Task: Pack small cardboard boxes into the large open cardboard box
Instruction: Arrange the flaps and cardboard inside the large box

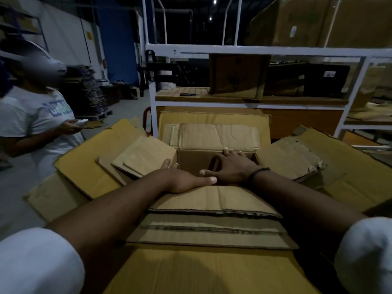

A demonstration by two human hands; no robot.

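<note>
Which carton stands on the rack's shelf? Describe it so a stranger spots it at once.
Find the white metal rack behind the large open cardboard box. On its wooden shelf, under the top rail, stands one brown carton. It is the only brown box there: a black box with a white label sits to its right, a small dark tool lies to its left.

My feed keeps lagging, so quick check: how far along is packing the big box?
Done: the large box stands with its flaps spread open. In hand: the right hand reaches inside, fingers spread, while the left hand lies flat on the near flap. Left: the inside is too dark to count small boxes, so packing remains unconfirmed.
</note>
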